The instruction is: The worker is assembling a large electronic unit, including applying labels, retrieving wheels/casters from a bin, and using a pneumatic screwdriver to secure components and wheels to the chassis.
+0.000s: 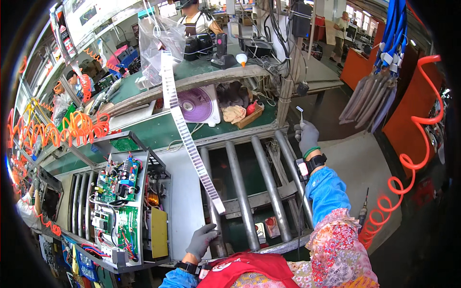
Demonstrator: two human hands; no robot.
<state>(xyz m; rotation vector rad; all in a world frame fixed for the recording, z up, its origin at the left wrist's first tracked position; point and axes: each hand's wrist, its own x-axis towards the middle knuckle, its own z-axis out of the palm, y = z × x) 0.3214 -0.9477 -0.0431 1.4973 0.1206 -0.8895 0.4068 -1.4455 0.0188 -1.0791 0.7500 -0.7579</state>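
Observation:
My right hand, in a grey glove, is raised over the far right end of the rollers. Its fingers are closed on a small white-tipped piece, too small to name. My left hand, also gloved in grey, is low beside the near end of a roller, fingers stretched toward it with nothing visible in them. Just beyond it ends a long white strip with a row of dark marks. Left of that hand, an open metal chassis holds green circuit boards.
A purple fan and an open box with a cloth and red bottle stand under the far bench. An orange coiled hose and a screwdriver hang at right. Other people work farther off.

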